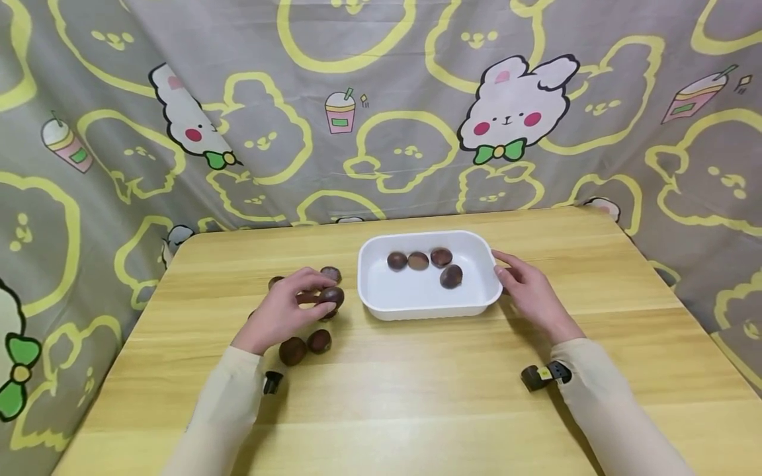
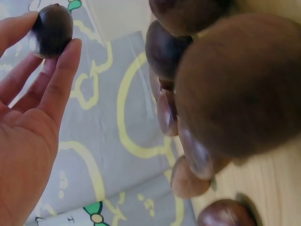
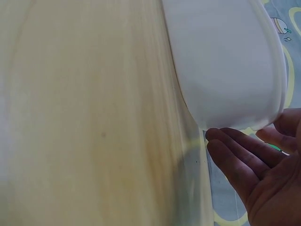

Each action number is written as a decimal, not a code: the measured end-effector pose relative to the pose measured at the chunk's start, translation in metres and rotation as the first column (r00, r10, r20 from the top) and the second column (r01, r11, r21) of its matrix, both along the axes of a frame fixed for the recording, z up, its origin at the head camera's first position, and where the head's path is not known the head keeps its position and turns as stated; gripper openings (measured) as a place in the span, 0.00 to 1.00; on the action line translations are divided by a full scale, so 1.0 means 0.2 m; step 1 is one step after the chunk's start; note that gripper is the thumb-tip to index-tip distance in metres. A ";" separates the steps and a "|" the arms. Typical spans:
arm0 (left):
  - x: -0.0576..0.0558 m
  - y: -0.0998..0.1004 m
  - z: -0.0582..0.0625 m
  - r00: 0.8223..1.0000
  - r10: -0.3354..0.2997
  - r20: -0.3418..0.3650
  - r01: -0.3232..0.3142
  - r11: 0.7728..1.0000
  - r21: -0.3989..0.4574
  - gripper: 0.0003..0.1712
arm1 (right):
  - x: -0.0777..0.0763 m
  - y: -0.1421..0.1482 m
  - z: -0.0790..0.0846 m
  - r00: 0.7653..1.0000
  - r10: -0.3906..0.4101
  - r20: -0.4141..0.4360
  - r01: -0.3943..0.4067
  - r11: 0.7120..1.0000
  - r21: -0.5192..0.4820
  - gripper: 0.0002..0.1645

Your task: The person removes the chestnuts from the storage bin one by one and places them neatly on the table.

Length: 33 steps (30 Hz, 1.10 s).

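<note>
Between thumb and fingertips, my left hand (image 1: 282, 307) holds a dark brown chestnut (image 1: 331, 297), raised above a group of loose chestnuts. The left wrist view shows this chestnut (image 2: 54, 30) upright in the fingers, with several others large at the right. A white plastic tray (image 1: 428, 309) stands to the right, with several chestnuts (image 1: 418, 260) inside toward its back. My right hand (image 1: 530, 291) grips the tray's right end, thumb at the rim. In the right wrist view, the other fingers (image 3: 244, 155) lie along the outside of the end wall.
Loose chestnuts (image 1: 293, 351) lie on the wooden table (image 1: 405, 396) under and around the left hand, partly hidden by it. A patterned grey curtain (image 1: 387, 165) hangs behind the table and along its sides. Both wrists carry small dark camera straps (image 1: 544, 375).
</note>
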<state>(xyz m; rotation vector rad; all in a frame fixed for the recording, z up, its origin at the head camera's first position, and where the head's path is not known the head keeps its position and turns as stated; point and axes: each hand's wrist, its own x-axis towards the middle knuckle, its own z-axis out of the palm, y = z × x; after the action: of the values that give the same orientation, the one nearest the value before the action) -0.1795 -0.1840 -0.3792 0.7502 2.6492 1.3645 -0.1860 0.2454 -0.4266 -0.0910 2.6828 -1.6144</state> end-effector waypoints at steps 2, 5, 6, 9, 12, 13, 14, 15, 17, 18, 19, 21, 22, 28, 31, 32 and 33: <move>0.02 -0.03 0.00 1.000 0.007 0.001 -0.007 1.000 -0.002 0.15 | -0.01 -0.01 0.00 1.000 0.003 0.002 -0.003 1.000 0.005 0.30; 0.04 -0.08 -0.01 1.000 0.028 0.002 -0.028 1.000 -0.011 0.16 | -0.01 -0.01 0.00 1.000 0.007 0.002 -0.008 1.000 0.008 0.30; 0.05 -0.09 -0.01 0.999 0.034 0.005 -0.034 0.999 -0.007 0.16 | -0.01 -0.01 0.00 1.000 0.005 0.000 -0.005 1.000 0.013 0.30; 0.06 -0.13 -0.02 0.998 0.056 0.017 -0.056 0.998 -0.005 0.16 | -0.02 -0.01 -0.01 1.000 0.000 -0.005 0.000 1.000 0.019 0.29; 0.07 -0.17 -0.04 0.997 0.081 0.007 -0.081 0.996 -0.024 0.15 | -0.02 0.00 -0.01 1.000 0.000 -0.003 0.000 1.000 0.016 0.29; 0.08 -0.18 -0.04 0.996 0.091 -0.001 -0.091 0.995 -0.034 0.15 | -0.02 0.00 -0.01 1.000 0.001 -0.002 -0.001 1.000 0.012 0.29; 0.09 -0.20 -0.04 0.995 0.100 -0.013 -0.101 0.994 -0.045 0.15 | -0.02 0.00 -0.01 1.000 0.002 -0.001 -0.002 1.000 0.007 0.29; 0.09 -0.22 -0.03 0.994 0.106 -0.025 -0.107 0.993 -0.053 0.15 | -0.02 0.00 -0.01 1.000 0.001 -0.002 -0.001 1.000 0.003 0.29; 0.12 -0.25 -0.03 0.993 0.112 -0.045 -0.114 0.991 -0.068 0.16 | -0.01 -0.01 -0.02 1.000 -0.002 0.002 0.002 1.000 0.000 0.29; 0.13 -0.27 -0.02 0.991 0.118 -0.062 -0.124 0.988 -0.088 0.16 | -0.01 -0.01 -0.02 1.000 -0.004 0.006 0.004 1.000 -0.001 0.29; 0.14 -0.29 -0.02 0.990 0.123 -0.072 -0.130 0.986 -0.106 0.16 | -0.01 -0.01 -0.02 1.000 -0.005 0.009 0.005 1.000 -0.003 0.29; 0.16 -0.33 -0.02 0.988 0.132 -0.085 -0.143 0.979 -0.147 0.16 | 0.00 -0.01 -0.02 1.000 -0.005 0.017 0.005 1.000 -0.004 0.29; 0.17 -0.35 -0.01 0.987 0.134 -0.084 -0.147 0.976 -0.161 0.16 | 0.01 -0.01 -0.02 1.000 -0.005 0.021 0.005 1.000 -0.002 0.29; 0.22 -0.46 0.01 0.989 0.143 -0.035 -0.147 0.977 -0.152 0.15 | 0.00 -0.01 0.00 1.000 -0.006 0.005 0.006 1.000 0.015 0.30; 0.24 -0.50 0.01 0.989 0.149 -0.019 -0.151 0.975 -0.166 0.16 | 0.00 -0.01 0.01 1.000 -0.006 0.000 0.006 1.000 0.027 0.30; 0.25 -0.52 0.01 0.988 0.153 -0.022 -0.155 0.970 -0.188 0.17 | 0.00 0.00 0.01 1.000 -0.007 0.000 0.007 1.000 0.030 0.30; 0.25 -0.53 0.01 0.988 0.155 -0.017 -0.155 0.966 -0.207 0.17 | 0.00 0.00 0.01 1.000 -0.007 0.001 0.007 0.999 0.032 0.30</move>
<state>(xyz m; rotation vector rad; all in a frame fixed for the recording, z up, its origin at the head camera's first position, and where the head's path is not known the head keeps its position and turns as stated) -0.1294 -0.2894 -0.3765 0.5294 2.8451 1.0909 -0.1856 0.2449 -0.4250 -0.0801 2.7094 -1.5726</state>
